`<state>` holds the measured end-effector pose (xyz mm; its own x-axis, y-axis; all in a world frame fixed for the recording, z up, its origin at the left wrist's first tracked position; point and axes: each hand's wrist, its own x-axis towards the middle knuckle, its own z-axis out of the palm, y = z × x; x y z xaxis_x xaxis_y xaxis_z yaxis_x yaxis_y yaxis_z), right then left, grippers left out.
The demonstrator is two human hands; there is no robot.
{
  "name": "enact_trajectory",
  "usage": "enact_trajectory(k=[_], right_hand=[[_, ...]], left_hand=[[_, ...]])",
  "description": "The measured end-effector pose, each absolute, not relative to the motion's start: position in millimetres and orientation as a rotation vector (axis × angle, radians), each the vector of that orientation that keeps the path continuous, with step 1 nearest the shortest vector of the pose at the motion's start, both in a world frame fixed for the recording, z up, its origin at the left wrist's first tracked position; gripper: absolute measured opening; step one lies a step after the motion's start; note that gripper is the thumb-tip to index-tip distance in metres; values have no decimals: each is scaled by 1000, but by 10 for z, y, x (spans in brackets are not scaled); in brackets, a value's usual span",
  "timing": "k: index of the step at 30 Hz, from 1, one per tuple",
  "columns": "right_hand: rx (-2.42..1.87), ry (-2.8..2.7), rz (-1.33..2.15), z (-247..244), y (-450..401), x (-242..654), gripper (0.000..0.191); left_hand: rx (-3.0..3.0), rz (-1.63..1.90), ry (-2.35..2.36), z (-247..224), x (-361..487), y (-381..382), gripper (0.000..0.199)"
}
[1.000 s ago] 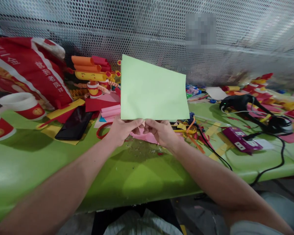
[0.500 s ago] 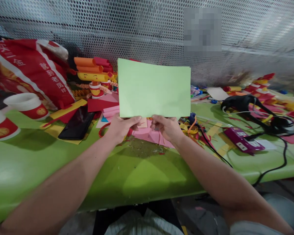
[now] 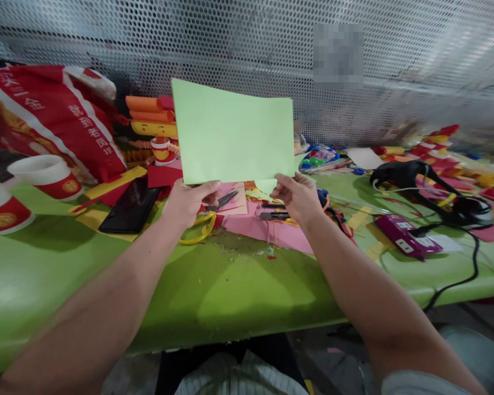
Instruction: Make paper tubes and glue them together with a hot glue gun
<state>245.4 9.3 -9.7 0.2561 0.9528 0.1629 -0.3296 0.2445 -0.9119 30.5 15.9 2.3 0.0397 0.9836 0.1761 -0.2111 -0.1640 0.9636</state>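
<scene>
Light green paper (image 3: pixel 235 134) stands raised above the table, facing me, its top edge slightly curved. At its lower left corner, my left hand (image 3: pixel 186 202) pinches the bottom edge with the thumb in front. My right hand (image 3: pixel 297 195) grips the lower right corner the same way; the fingers behind the paper are hidden. Below and between the hands lie scissors (image 3: pixel 222 201) with an open dark blade, a yellow ring-shaped handle (image 3: pixel 200 230), a dark cutter-like tool (image 3: pixel 274 213) and pink paper (image 3: pixel 267 233).
Left are two paper cups (image 3: pixel 45 175), (image 3: pixel 4 211), a black phone (image 3: pixel 129 206) and a red bag (image 3: pixel 57 120). A paper figure (image 3: pixel 160 131) stands behind. To the right are a purple power strip (image 3: pixel 407 236) with a cable and a black strapped device (image 3: pixel 420 181). A perforated metal panel (image 3: pixel 247 49) rises behind.
The green paper has moved left and up, tilting slightly. My hands have spread from near its bottom middle to its lower corners, uncovering the scissors and the dark tool.
</scene>
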Motion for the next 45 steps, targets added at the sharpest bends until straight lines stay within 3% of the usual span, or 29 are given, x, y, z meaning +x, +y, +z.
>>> enact_trajectory(k=[6, 14, 17, 23, 30, 32, 39, 45], right_hand=[[-831, -849, 1038, -48, 93, 2517, 34], [-828, -662, 938, -34, 208, 2780, 24], [-823, -841, 1101, -108, 146, 2627, 20], [-663, -1288, 1521, -289, -171, 2089, 48], [-573, -1229, 1497, -260, -246, 2032, 51], [-652, -1227, 1459, -259, -256, 2038, 55], [-1169, -1230, 1092, -233, -414, 1995, 41], [-1161, -1185, 1114, -250, -381, 1985, 46]], left_hand=[[1229, 1380, 857, 37, 292, 173, 9], [1158, 1489, 872, 155, 210, 210, 12], [1188, 1430, 794, 148, 260, 149, 13], [1204, 1203, 708, 34, 470, -76, 18], [1173, 1068, 662, -4, 554, -197, 19], [1149, 1025, 686, 1, 566, -223, 20], [1049, 946, 780, -55, 609, -203, 16], [1031, 962, 784, -89, 628, -183, 14]])
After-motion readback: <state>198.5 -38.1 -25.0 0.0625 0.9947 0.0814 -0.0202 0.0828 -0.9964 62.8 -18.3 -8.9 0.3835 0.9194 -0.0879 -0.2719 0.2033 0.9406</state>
